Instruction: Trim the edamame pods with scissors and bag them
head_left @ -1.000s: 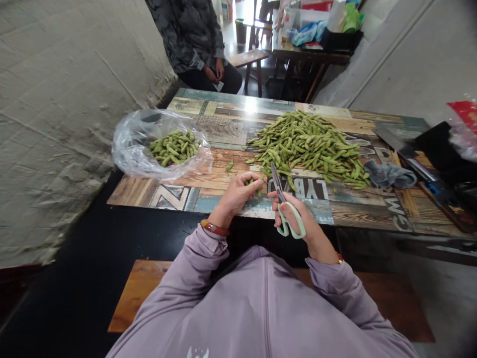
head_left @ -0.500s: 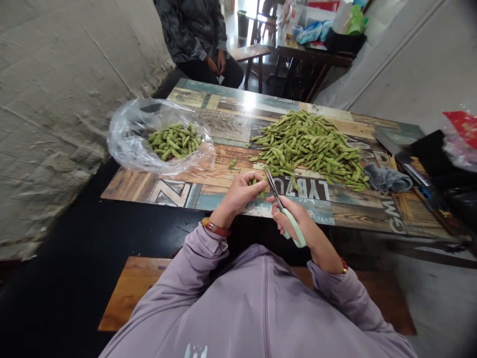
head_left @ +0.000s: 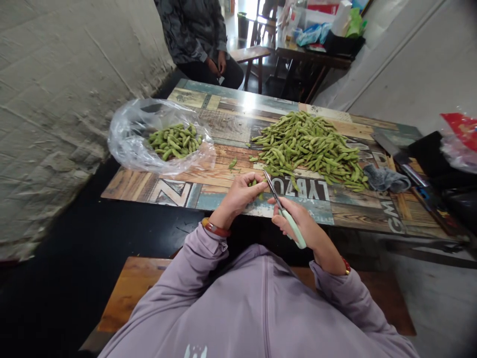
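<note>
The pod heap [head_left: 313, 149] seems undone, the smaller bagged batch [head_left: 175, 141] beside it done; before it, left fingers [head_left: 257, 188] pinch pods [head_left: 254, 183] closely, right fingers [head_left: 280, 222] curl round scissors [head_left: 293, 228].

Printed on the worktop [head_left: 357, 214]: a big Z or sideways N [head_left: 173, 194] near the left front corner, "LY" [head_left: 315, 190] by the front edge's middle, "GM" [head_left: 395, 221] farther right.

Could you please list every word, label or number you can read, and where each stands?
"Z" (perhaps a turned "N"): tabletop, left.
"GM": tabletop, right, sideways; further letters partly hidden near the cloth.
Letter row below the pod pile: not legible for certain.
Packages behind: too small and blurred.
Jacket print: no legible words.
</note>
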`<state>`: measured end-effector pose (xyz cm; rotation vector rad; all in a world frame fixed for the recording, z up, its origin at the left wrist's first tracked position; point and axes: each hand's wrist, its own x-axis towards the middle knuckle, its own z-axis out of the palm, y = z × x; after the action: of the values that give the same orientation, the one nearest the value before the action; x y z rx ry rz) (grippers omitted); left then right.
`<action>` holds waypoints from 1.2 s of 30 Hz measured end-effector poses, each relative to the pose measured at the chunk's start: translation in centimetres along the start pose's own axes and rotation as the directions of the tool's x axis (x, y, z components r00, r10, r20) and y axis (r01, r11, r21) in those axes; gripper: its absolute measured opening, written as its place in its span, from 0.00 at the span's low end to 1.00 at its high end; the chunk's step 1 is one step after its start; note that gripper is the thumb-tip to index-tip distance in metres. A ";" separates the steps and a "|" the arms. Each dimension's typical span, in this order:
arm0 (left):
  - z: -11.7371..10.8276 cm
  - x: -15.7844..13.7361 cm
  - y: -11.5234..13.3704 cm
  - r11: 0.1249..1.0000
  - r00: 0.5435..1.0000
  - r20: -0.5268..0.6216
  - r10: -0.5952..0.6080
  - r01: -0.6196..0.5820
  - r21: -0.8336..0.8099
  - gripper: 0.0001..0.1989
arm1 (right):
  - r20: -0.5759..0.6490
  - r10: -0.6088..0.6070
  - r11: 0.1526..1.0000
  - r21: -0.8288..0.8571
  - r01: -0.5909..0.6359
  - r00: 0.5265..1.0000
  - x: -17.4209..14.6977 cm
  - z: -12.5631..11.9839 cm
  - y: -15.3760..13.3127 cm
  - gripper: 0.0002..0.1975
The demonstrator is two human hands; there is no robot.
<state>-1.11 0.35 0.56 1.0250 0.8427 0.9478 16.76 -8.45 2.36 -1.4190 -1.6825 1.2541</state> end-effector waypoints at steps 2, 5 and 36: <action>0.0 -0.1 0.1 1.000 1.000 0.002 -0.012 0.012 0.003 0.17 | 0.006 -0.006 1.000 -0.025 0.007 1.000 0.0 -0.1 -0.1 0.19; 0.1 -0.2 0.3 0.999 1.000 -0.002 -0.025 0.025 -0.021 0.17 | 0.014 -0.026 0.998 -0.063 0.027 1.000 0.0 -0.2 -0.4 0.18; 0.0 0.1 0.3 0.991 0.998 0.043 -0.053 0.058 -0.118 0.19 | -0.069 0.150 0.963 0.236 -0.130 0.986 0.3 2.1 0.5 0.26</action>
<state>-1.19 0.54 0.86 0.9101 0.7684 0.9168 15.06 -8.76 1.13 -1.4478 -1.3491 1.3949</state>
